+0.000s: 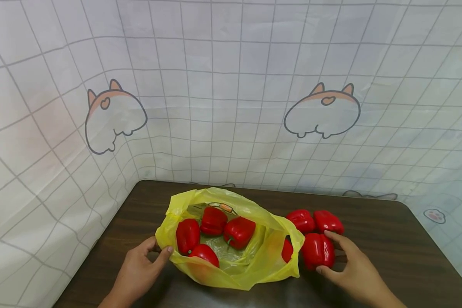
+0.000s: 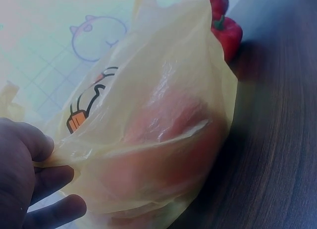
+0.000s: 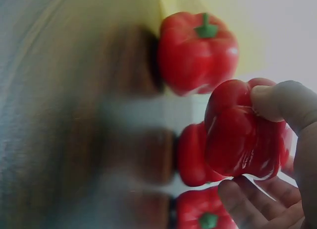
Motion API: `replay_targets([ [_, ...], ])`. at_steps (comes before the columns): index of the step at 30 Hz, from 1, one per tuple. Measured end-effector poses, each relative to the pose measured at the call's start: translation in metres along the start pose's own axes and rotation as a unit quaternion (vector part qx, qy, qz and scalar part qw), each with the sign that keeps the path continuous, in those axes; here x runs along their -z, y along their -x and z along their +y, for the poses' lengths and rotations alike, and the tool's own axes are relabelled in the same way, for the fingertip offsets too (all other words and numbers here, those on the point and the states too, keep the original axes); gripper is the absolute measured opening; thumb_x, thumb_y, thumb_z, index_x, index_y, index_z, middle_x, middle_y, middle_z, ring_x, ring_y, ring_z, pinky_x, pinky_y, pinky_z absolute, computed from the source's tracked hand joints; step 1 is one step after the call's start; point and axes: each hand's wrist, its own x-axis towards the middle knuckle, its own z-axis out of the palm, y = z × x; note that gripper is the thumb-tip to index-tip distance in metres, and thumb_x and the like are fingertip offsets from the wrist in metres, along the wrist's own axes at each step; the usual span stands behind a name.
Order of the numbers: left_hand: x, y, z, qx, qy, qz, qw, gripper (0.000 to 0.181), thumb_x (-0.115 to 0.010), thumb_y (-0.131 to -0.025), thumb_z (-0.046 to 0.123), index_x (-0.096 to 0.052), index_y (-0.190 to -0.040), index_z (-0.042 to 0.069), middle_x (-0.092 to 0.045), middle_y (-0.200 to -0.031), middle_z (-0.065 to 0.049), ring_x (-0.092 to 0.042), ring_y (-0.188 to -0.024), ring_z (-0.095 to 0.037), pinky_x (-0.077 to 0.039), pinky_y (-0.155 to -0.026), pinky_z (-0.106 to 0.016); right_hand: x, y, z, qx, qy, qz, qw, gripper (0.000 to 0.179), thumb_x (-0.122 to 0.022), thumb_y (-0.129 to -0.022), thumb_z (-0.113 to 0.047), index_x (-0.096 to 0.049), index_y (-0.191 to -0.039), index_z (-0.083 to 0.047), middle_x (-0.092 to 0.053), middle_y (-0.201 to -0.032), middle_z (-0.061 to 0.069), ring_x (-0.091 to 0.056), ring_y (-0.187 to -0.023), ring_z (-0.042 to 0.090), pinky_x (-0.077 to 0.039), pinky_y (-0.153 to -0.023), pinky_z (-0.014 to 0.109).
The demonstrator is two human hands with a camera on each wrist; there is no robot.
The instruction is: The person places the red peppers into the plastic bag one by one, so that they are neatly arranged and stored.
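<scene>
Viewing from the head: the left hand [image 1: 140, 266] pinches the near-left rim of a yellow bag [image 1: 250, 276], thumb on the outer face, fingers partly bent behind. The bag stands on a dark table [image 1: 389, 239], mouth wide, four red peppers [image 1: 213, 221] visible inside. Right of the bag, the right hand [image 1: 356, 266] holds one pepper [image 1: 318, 251] between thumb and fingers, spread to the width of the fruit. Two more, the back pair [image 1: 300, 220], lie just beyond it, side by side. Another, the side pepper [image 1: 287, 250], shows partly through the gap at the bag's right handle. A white gridded sheet [image 1: 231, 107] with animal outlines [image 1: 322, 112] hangs behind the table.

Left wrist: the fingertips meet at the bag's edge; two lower digits stand apart from one another. Dull red shapes show through the plastic, their number unclear. Two peppers, one with a green stem, are visible past the bag's far edge.

Right wrist: thumb on one side of the held pepper, fingers under the other; grip firm around it. Whether that fruit touches the table cannot be told. Three peppers rest beyond, one just beside the bag; green stems show on two.
</scene>
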Motion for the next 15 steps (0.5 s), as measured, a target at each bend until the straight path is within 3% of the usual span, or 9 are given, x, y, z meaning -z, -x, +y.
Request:
replay_targets([
  [15, 0.001, 0.000, 0.001, -0.007, -0.004, 0.000, 1.0000, 0.031, -0.074, -0.096, 0.037, -0.072, -0.112, 0.010, -0.072, -0.099, 0.002, -0.065, -0.099, -0.016, -0.052, -0.090, -0.050, 0.033, -0.007, -0.036, 0.032, -0.018, 0.034, 0.9988, 0.088, -0.092, -0.078, -0.032, -0.045, -0.149, -0.009, -0.057, -0.132, 0.016, -0.069, -0.098, 0.029, -0.060, -0.073, 0.033],
])
